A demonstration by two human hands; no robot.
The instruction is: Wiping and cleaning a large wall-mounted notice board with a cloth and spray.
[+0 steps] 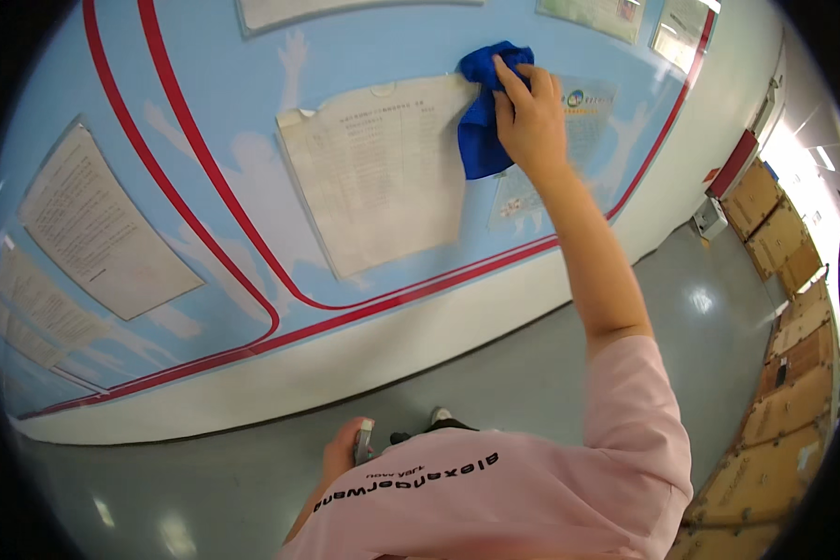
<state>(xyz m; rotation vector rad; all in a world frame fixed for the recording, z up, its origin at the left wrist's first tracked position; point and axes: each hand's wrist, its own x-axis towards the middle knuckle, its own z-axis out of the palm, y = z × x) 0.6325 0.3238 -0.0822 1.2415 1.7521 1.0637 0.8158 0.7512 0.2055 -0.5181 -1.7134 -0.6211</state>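
Observation:
My right hand [532, 117] grips a crumpled blue cloth [481, 140] and presses it on a light-blue wall board [233, 84] with red border lines. The cloth lies at the upper right corner of a white paper sheet [373, 177], over the edge of a paler sheet [551, 187] beside it. Down at the lower middle, my left hand [343, 443] holds a small grey object [362, 441], mostly hidden by my pink shirt.
More paper sheets [103, 219] hang on the board to the left. Below runs a white wall strip [364, 345] above the grey floor [187, 485]. Stacked brown wooden crates [789, 401] line the right side; a red box [733, 163] is at the far right wall.

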